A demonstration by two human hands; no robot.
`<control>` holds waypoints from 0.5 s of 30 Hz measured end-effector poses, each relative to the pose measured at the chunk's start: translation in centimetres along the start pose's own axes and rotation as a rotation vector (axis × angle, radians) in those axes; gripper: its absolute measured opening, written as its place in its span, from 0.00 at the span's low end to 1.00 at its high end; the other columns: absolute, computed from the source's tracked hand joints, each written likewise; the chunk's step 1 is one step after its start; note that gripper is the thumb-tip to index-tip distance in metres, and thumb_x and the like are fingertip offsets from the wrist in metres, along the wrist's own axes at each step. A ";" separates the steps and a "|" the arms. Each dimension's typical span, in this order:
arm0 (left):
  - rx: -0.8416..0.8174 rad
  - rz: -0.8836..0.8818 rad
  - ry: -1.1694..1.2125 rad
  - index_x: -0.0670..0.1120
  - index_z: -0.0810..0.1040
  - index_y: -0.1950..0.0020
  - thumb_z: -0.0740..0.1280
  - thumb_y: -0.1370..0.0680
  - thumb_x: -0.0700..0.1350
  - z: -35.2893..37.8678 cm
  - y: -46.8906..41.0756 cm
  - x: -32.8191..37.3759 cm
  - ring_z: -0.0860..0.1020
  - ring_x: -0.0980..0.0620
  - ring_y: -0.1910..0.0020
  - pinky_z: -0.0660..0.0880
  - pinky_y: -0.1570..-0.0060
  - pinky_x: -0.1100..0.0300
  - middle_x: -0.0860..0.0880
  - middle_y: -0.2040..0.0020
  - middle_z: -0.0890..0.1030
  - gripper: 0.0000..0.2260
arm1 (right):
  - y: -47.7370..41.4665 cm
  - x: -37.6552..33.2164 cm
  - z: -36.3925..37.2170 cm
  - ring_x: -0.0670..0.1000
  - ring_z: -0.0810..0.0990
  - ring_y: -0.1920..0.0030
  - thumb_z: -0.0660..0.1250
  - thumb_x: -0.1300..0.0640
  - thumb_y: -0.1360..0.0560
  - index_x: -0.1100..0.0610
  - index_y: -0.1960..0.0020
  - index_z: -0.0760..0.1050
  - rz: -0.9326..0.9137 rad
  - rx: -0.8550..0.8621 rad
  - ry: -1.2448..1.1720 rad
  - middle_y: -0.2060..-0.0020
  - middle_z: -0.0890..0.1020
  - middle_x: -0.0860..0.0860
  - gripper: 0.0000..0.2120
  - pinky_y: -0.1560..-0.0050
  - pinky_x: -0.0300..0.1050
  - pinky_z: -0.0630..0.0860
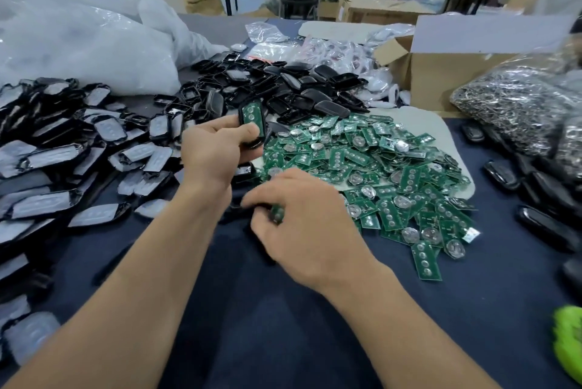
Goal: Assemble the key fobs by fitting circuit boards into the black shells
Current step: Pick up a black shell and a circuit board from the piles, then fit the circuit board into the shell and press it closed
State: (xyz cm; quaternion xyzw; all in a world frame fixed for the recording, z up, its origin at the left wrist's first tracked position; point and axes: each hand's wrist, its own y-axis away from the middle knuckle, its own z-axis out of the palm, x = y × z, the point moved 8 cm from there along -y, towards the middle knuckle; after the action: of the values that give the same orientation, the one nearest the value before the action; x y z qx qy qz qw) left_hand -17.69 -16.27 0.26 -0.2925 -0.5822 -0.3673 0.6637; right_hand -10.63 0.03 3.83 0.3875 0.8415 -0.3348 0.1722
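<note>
My left hand (pixel 217 152) grips a black shell (pixel 253 119) with a green circuit board seated in it, held up over the middle of the table. Lower and to the right, my right hand (pixel 302 218) pinches a blurred green circuit board (pixel 276 214) at the near left edge of the pile of green circuit boards (pixel 378 168). A heap of black shells (pixel 283 86) lies behind the boards. Shells with grey pads (pixel 78 152) are spread across the left side.
The dark blue table cloth (pixel 283 310) shows near me. A large white plastic bag (pixel 78 42) lies at the back left, a cardboard box (pixel 456 73) at the back right, bags of metal rings (pixel 519 105) and black fobs (pixel 535 193) at the right. A green object (pixel 570 341) sits at the right edge.
</note>
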 end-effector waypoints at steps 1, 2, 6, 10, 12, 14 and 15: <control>-0.021 -0.001 -0.008 0.44 0.86 0.58 0.75 0.25 0.34 0.4 0.2 0.0 0.85 0.50 0.66 0.82 0.65 0.61 0.46 0.61 0.87 0.06 | 0.0 1.4 -1.1 0.44 0.81 0.50 0.69 0.59 0.26 0.48 0.51 0.87 0.070 0.073 -0.068 0.56 0.86 0.44 0.11 0.44 0.41 0.77; -0.048 -0.004 -0.022 0.42 0.87 0.56 0.75 0.25 0.33 0.8 0.5 0.0 0.85 0.49 0.65 0.81 0.65 0.62 0.45 0.59 0.87 0.04 | 0.3 2.8 -2.1 0.39 0.80 0.54 0.69 0.59 0.24 0.46 0.50 0.87 0.139 0.123 -0.113 0.58 0.85 0.40 0.11 0.49 0.35 0.76; -0.219 0.055 -0.130 0.43 0.89 0.59 0.75 0.30 0.31 3.4 2.7 0.2 0.86 0.48 0.63 0.80 0.68 0.62 0.45 0.59 0.88 0.08 | 1.6 8.7 -4.5 0.42 0.69 0.77 0.69 0.61 0.20 0.42 0.53 0.85 0.415 0.236 -0.330 0.71 0.81 0.43 0.14 0.76 0.35 0.64; -0.322 0.143 -0.287 0.47 0.89 0.60 0.74 0.32 0.34 5.5 4.5 -0.3 0.83 0.50 0.68 0.77 0.71 0.62 0.47 0.63 0.87 0.09 | 1.1 10.2 -5.4 0.42 0.68 0.75 0.64 0.63 0.19 0.44 0.54 0.83 0.442 0.292 -0.358 0.72 0.78 0.41 0.16 0.75 0.46 0.67; -0.320 0.143 -0.311 0.46 0.89 0.56 0.75 0.31 0.34 5.7 4.6 -0.6 0.83 0.49 0.67 0.77 0.70 0.62 0.46 0.61 0.88 0.08 | 1.1 10.5 -5.4 0.44 0.68 0.74 0.63 0.63 0.19 0.45 0.52 0.82 0.443 0.293 -0.367 0.72 0.77 0.40 0.16 0.74 0.44 0.66; -0.344 0.147 -0.287 0.46 0.89 0.57 0.74 0.32 0.36 6.0 4.9 -0.6 0.83 0.50 0.67 0.77 0.70 0.62 0.45 0.61 0.88 0.08 | 1.1 10.7 -5.4 0.45 0.71 0.72 0.63 0.63 0.19 0.44 0.50 0.81 0.442 0.299 -0.384 0.70 0.79 0.40 0.15 0.71 0.41 0.67; -0.357 0.147 -0.264 0.45 0.89 0.58 0.73 0.33 0.37 6.1 5.1 -0.5 0.82 0.50 0.68 0.77 0.71 0.62 0.44 0.62 0.87 0.07 | 1.0 10.8 -5.6 0.45 0.72 0.71 0.64 0.63 0.19 0.43 0.49 0.81 0.437 0.304 -0.395 0.68 0.80 0.40 0.15 0.70 0.40 0.68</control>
State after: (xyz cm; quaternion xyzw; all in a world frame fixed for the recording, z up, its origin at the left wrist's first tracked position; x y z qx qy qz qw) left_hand -16.93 -8.40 0.92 -0.4924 -0.5669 -0.3736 0.5446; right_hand -16.93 10.18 1.48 0.5075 0.6293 -0.4804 0.3401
